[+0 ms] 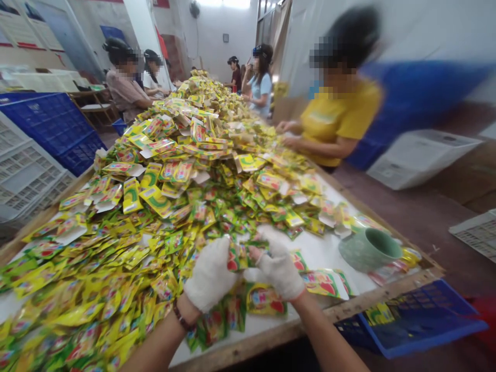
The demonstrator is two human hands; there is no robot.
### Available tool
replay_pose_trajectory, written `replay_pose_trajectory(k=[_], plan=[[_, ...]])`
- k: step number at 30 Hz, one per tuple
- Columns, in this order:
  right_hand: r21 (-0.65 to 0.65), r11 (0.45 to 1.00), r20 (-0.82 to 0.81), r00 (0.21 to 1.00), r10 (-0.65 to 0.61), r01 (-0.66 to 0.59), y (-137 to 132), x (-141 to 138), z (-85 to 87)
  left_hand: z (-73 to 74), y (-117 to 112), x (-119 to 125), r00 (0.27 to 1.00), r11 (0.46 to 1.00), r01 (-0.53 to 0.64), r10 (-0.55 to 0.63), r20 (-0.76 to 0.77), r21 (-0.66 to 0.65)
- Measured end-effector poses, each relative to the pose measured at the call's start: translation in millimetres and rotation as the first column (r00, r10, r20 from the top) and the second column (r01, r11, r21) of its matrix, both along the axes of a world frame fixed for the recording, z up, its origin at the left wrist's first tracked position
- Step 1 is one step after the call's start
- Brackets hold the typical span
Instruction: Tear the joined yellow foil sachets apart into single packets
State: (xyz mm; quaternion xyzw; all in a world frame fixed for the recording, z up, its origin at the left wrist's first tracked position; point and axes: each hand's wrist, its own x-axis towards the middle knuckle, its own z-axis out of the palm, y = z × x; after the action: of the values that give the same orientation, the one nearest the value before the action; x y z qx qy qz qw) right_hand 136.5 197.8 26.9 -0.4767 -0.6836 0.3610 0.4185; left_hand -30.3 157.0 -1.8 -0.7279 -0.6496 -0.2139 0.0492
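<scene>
My left hand [212, 274], in a white glove, is closed on a small green-and-red sachet [233, 258] that shows at its fingertips. My right hand [282, 267], also gloved with some bare fingertips showing, pinches at the other side of the same sachets; blur hides exactly how many there are. Just below the hands lies a yellow printed carton [266, 299], with several green sachets [217, 323] to its left. Right of my right hand rests another carton [323, 283] with a white flap. Loose sachets [116, 279] cover the table on my left.
A long heap of yellow cartons [186, 150] runs down the table. A green bowl-like container [368, 250] stands near the right edge [387, 289]. Below it is a blue crate [422, 315]. A person in yellow [337, 119] works at the right side; others work farther back.
</scene>
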Motion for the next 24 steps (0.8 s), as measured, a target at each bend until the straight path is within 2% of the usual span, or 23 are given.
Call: replay_pose_trajectory(k=[4,6,9,12,15,18,21,23,24], plan=[[-0.034,0.979,0.156,0.967,0.204,-0.201,6.3,0.8,3.9,2.7,-2.4,-2.5,0.998,0.998,0.052,-0.053,-0.017,-0.044],[0.018,0.978,0.207,0.957,0.202,-0.210,8.9,1.1,9.7,8.8,-2.1,-3.2,0.999,0.997,0.045,-0.045,-0.001,-0.069],[0.070,0.978,0.192,0.965,0.179,-0.195,11.9,2.3,18.9,18.9,-1.3,-4.3,1.000,0.996,-0.005,0.006,0.010,-0.085],[-0.002,0.956,0.191,0.938,0.288,-0.293,14.6,4.1,24.5,24.6,-1.9,-4.7,1.000,0.991,0.013,-0.016,-0.025,-0.137],[-0.101,0.917,0.259,0.880,0.400,-0.387,17.7,3.7,25.2,23.3,-3.4,-2.5,0.994,0.988,0.071,-0.082,-0.073,-0.138],[-0.029,0.965,0.333,0.908,0.255,-0.261,17.6,-2.7,20.0,16.4,-4.3,2.6,0.996,0.994,0.073,-0.077,-0.047,-0.079],[0.169,0.982,0.398,0.917,0.005,-0.079,10.8,-13.8,9.3,7.5,-4.2,6.9,0.999,0.998,0.025,-0.022,0.045,-0.063],[0.253,0.964,0.429,0.903,-0.038,-0.079,4.2,-19.1,3.6,2.9,-3.4,6.6,0.995,0.998,0.009,-0.003,0.103,-0.057],[0.258,0.959,0.434,0.901,-0.008,-0.116,1.3,-19.7,2.5,1.5,-2.9,5.5,0.993,0.998,0.005,0.001,0.115,-0.057]])
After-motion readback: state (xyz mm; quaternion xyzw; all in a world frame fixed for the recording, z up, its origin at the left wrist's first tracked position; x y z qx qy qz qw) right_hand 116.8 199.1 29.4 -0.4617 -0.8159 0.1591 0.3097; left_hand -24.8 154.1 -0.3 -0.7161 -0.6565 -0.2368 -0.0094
